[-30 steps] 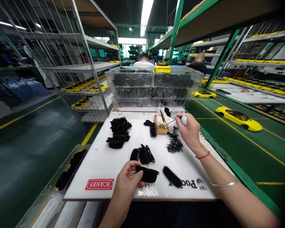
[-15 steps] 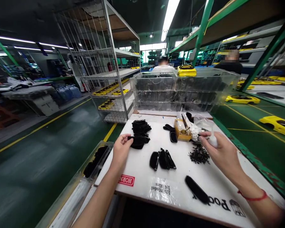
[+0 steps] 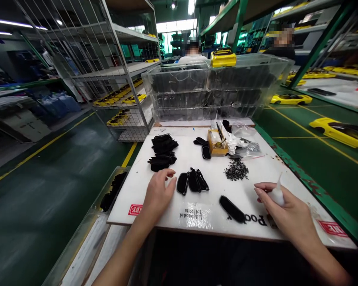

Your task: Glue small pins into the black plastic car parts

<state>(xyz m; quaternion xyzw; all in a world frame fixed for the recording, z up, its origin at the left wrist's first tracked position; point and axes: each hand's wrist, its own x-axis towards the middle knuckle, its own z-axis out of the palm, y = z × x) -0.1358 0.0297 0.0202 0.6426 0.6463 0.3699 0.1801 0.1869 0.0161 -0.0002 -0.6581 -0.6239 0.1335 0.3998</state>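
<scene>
My right hand (image 3: 292, 210) is closed around a small white squeeze bottle (image 3: 277, 195) with a thin nozzle pointing up, at the right of the white work board (image 3: 155, 200). My left hand (image 3: 160, 192) is empty, thumb and fingers apart, just left of a few black flat rounded parts (image 3: 194, 180). Beyond it lies a stack of similar black parts (image 3: 162, 153). A heap of tiny black pieces (image 3: 236, 170) sits right of centre. Between my hands, near the front edge, rests a longer black rounded part (image 3: 232, 208).
A small tan box (image 3: 217, 147) with tools, white tissue and plastic bags stands at the back. Clear bins (image 3: 179, 99) rise behind the board, a yellow model car body (image 3: 223, 58) on top. A wire rack (image 3: 125, 71) stands left. Two people sit farther off.
My left hand has let go of the black part at the stack and come nearer. My right hand, with the bottle, has drawn back from the tan box. The view has tilted down.
</scene>
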